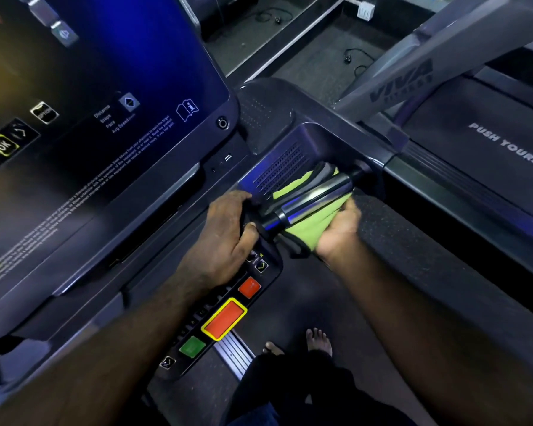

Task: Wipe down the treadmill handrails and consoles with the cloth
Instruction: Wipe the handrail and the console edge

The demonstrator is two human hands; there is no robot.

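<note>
Handrail: the handrail point(314, 195) is a short round bar with a polished chrome sleeve and black ends. It runs slantwise from the console's right edge towards a dark socket.
Cloth: the cloth point(305, 233) is soft, lime green with a dark grey border. It is slung under the chrome sleeve, with one end bunched above the bar and the other below it.
Right hand: the right hand point(339, 229) has its fingers curled into the lower bunch of cloth and grips it just beside the bar.
Left hand: the left hand point(225, 235) is closed round the bar's black near end, thumb below and fingers over the top.
Console: a large glossy screen point(105, 103) with rounded corners fills the left. A perforated grille point(282, 167) sits right behind the bar, leaving a narrow gap.
Button strip: a flat black strip along the console's lower edge carries a small red button point(249, 286), a yellow-rimmed orange button point(225, 318) and a green button point(192, 346).
Open room: a dark speckled surface point(413, 241) lies open below and right of the bar. Bare feet point(319, 342) stand on it beside a ribbed metal rail point(233, 355).
Right edge: a neighbouring belt point(490, 133), matte black with white lettering, is bounded by a grey upright point(403, 81).
</note>
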